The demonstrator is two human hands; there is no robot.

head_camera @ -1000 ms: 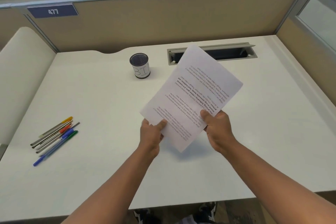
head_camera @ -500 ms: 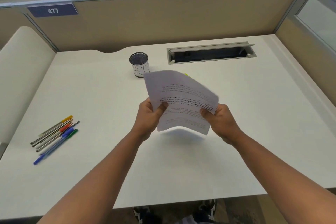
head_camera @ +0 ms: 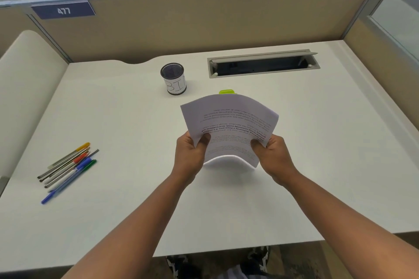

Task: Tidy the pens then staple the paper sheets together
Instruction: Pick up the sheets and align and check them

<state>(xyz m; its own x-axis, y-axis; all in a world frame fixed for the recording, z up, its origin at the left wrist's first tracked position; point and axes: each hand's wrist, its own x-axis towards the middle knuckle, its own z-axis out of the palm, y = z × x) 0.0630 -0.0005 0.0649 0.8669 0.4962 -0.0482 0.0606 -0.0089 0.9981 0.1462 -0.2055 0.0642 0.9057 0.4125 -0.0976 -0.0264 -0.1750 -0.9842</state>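
Both my hands hold the printed paper sheets [head_camera: 231,122] above the middle of the white desk [head_camera: 317,165], and the stack bows upward between them. My left hand [head_camera: 189,154] grips the left edge, my right hand [head_camera: 269,156] the right edge. Behind the sheets' far edge peeks a lime-green stapler [head_camera: 227,92], mostly hidden. Several pens [head_camera: 68,167] with yellow, red, blue and green caps lie bunched together at the desk's left. A black mesh pen cup [head_camera: 174,78] with a white label stands at the back, centre-left.
A grey cable tray with an open lid [head_camera: 263,63] is set into the desk at the back right. Tan partition walls [head_camera: 204,20] close off the back and right. The desk's front edge runs near my forearms.
The sheets, first held flat and tilted up to the right, have been turned and drawn level between both hands; they now bow upward, uncovering the cable tray and the stapler's green tip.
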